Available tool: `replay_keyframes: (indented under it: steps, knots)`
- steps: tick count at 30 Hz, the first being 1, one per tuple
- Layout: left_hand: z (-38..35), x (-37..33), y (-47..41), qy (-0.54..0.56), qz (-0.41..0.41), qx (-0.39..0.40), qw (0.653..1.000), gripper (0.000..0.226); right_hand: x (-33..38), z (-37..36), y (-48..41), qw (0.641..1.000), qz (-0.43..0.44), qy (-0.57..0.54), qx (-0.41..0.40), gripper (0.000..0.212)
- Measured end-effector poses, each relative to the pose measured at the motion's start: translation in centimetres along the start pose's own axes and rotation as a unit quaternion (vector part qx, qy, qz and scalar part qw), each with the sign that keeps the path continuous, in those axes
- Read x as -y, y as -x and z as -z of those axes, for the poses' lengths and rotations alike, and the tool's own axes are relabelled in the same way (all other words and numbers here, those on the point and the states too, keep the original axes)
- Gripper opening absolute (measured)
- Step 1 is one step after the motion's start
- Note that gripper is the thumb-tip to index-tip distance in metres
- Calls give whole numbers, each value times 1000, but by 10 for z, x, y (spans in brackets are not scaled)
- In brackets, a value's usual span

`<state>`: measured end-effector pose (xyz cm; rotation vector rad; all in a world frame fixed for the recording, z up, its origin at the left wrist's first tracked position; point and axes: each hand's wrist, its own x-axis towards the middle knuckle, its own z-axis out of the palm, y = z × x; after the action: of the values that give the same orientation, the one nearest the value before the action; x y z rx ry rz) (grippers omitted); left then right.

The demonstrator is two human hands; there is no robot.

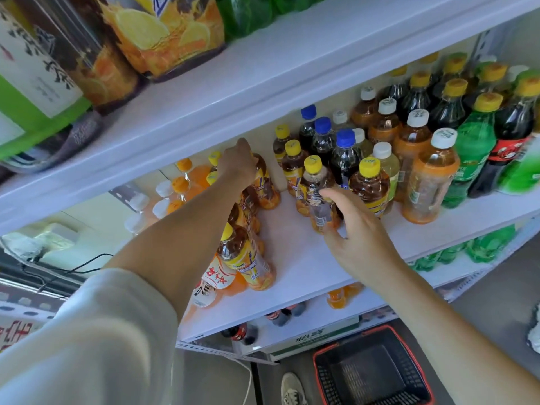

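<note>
My left hand [237, 162] reaches deep into the white shelf [295, 258] and grips the top of an iced-tea bottle [264, 185] with a yellow and orange label; its cap is hidden under my fingers. More bottles of the same kind stand in a row in front of it, the nearest one [248, 258] with a yellow cap. My right hand [355, 238] holds another yellow-capped tea bottle [317, 197] by its lower body, thumb on the near side and fingers curled round it. That bottle stands at the front of a second row.
Blue-capped dark drinks [344, 153], white-capped orange tea bottles [429, 182], green soda [470, 159] and cola [508, 133] crowd the shelf's right. Orange soda [187, 182] stands at the left. Large bottles fill the shelf above. A black and red basket [371, 369] sits on the floor.
</note>
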<state>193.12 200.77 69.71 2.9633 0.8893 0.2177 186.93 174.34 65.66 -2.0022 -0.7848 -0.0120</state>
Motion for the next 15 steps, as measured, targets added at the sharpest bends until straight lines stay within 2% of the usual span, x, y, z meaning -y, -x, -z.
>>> replay_keyframes:
  steps: [4, 8, 10, 13, 15]
  knots:
    - [-2, -4, -4, -14, 3, 1, 1000, 43, 3, -8, -20, 997, 46, 56, 6, 59]
    - [2, -5, -2, -41, -12, 16, 999, 52, 5, -16, -32, 990, 49, 132, 12, 66]
    - [6, -11, 0, -32, -18, -10, 999, 53, 6, -18, -38, 983, 49, 173, 33, 70]
    - [7, -29, 4, 40, -120, -64, 990, 55, 8, -18, -44, 972, 32, 226, 52, 76]
    - [6, -43, 0, 34, -179, -47, 982, 59, 12, -20, -46, 966, 15, 254, 55, 80]
